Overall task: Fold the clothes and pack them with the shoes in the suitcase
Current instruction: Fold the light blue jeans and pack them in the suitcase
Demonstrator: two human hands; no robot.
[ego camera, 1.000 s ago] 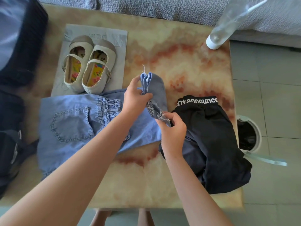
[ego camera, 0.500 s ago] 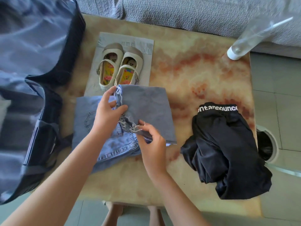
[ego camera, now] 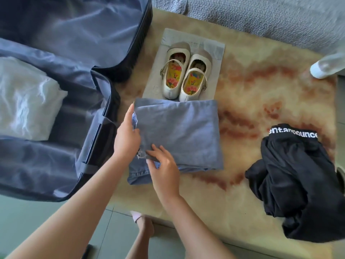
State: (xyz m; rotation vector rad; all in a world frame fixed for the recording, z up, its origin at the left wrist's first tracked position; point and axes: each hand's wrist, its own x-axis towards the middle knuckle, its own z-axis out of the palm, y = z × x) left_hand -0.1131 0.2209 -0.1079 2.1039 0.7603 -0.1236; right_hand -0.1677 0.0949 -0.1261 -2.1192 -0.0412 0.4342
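1. Head view: the left hand (ego camera: 127, 135) grips the left edge of the folded jeans (ego camera: 179, 135), its fingers running up that edge and its thumb on the cloth.
2. The right hand (ego camera: 164, 163) is released. Its fingers lie spread and nearly straight on the lower left corner of the fold, just beside a frayed hem.
3. The jeans lie as a rough square at the centre of the frame on the table (ego camera: 261, 101). Their upper edge meets the near ends of the shoes (ego camera: 186, 75) and overlaps the grey sheet (ego camera: 214, 49) on which the pair stands.
4. Left of the jeans, the dark rim of the open suitcase (ego camera: 74, 53) stands just beside the left hand. A white bundle (ego camera: 24, 98) lies inside it at centre left, with bare lining above and below.
5. Right of the jeans, a wide stretch of bare tabletop separates them from the crumpled black garment (ego camera: 298, 184), which reaches close to the table's right and lower edges.
6. A strip of bare tabletop runs below the jeans to the table's near edge.
7. A bottle (ego camera: 324, 66) lies at the upper right corner of the table, and a grey sofa (ego camera: 261, 21) borders the far edge.
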